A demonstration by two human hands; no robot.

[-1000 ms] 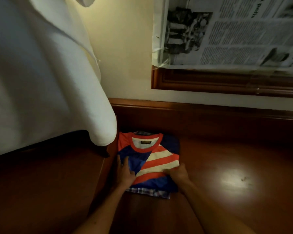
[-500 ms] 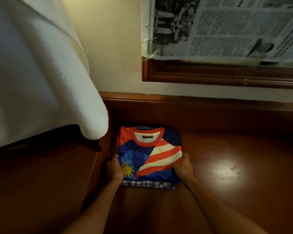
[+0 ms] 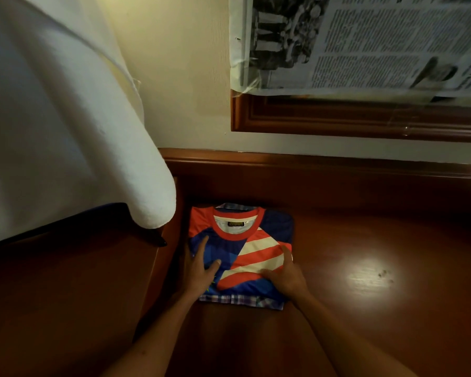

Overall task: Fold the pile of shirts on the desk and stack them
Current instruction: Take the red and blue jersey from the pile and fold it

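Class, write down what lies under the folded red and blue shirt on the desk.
A folded checked shirt lies under the red and blue shirt; only its near edge and a bit by the collar show. The rest is covered, so anything beneath cannot be seen.

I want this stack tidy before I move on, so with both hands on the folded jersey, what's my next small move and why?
Probably slide the folded red, blue and cream striped jersey slightly toward you, then lift both hands off. The plaid checked shirt beneath sticks out along the near edge, so the stack isn't squared. Your left hand and right hand already lie flat on the jersey, well placed to nudge it across the glossy brown wooden desk.
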